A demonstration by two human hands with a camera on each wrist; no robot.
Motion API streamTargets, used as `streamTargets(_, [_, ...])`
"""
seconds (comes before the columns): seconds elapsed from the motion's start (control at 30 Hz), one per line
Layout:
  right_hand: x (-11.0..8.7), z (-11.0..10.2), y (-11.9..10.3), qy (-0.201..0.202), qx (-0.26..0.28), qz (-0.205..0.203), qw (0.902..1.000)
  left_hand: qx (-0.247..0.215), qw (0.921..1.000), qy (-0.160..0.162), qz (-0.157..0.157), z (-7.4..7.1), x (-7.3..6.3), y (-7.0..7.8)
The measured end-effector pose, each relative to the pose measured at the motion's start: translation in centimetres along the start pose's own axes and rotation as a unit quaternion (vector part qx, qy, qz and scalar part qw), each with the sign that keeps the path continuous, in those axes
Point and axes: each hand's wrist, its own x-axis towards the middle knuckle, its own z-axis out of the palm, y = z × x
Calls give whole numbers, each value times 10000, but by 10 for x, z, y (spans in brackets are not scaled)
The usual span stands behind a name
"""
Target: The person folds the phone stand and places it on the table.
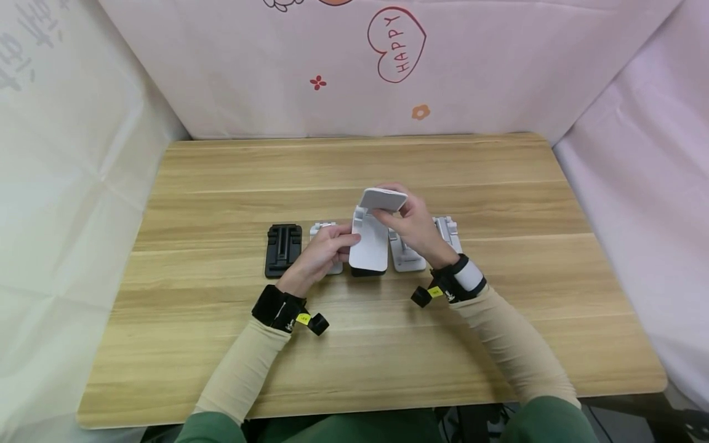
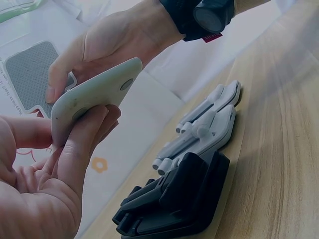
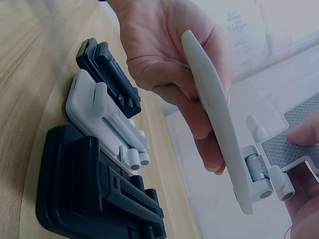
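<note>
A white folding phone stand (image 1: 368, 247) is held up off the table between both hands, its plate tilted at the hinge. My left hand (image 1: 325, 251) grips the base by its left edge, thumb on the front face and fingers behind. My right hand (image 1: 416, 229) pinches the hinged upper plate (image 1: 383, 199), thumb on the near side. In the right wrist view the grey textured pad (image 3: 294, 132) of that plate shows beside the hinge (image 3: 257, 172). Directly below lies a folded black phone stand (image 2: 174, 199), mostly covered by the held one in the head view.
Folded stands lie in a row: a black one (image 1: 284, 251) at the left, a white one (image 3: 107, 119) partly behind my left hand, and two white ones (image 1: 408, 259) (image 1: 447, 229) at the right. The wooden table (image 1: 354, 351) meets a cloth backdrop (image 1: 249, 74) behind.
</note>
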Motion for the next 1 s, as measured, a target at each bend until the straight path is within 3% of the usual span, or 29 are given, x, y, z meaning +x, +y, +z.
streamTargets(0.37, [-1, -5, 3, -296, -88, -260, 9992, 39, 9997, 209, -95, 3, 1, -1])
streamTargets(0.47, [-2, -6, 3, -207, -24, -552, 9983, 59, 9994, 318, -141, 5, 1, -2])
streamTargets(0.57, [-3, -7, -2, 63, -448, -1087, 9930, 47, 9990, 424, -166, 4, 1, -2])
streamTargets(0.67, [-3, -6, -11, 417, -1370, -1817, 9729, 81, 9988, 468, -115, 4, 0, -1])
streamTargets(0.8, [-3, -4, -24, 757, -2559, -2625, 9273, 179, 9985, 515, -17, 5, -1, 0])
streamTargets(0.9, [-6, -2, -31, 827, -3132, -2867, 9016, 304, 9975, 633, 13, 5, -1, 0])
streamTargets(1.0, [-11, 1, -36, 841, -3510, -2966, 8842, 397, 9959, 812, 8, 5, -1, 0])
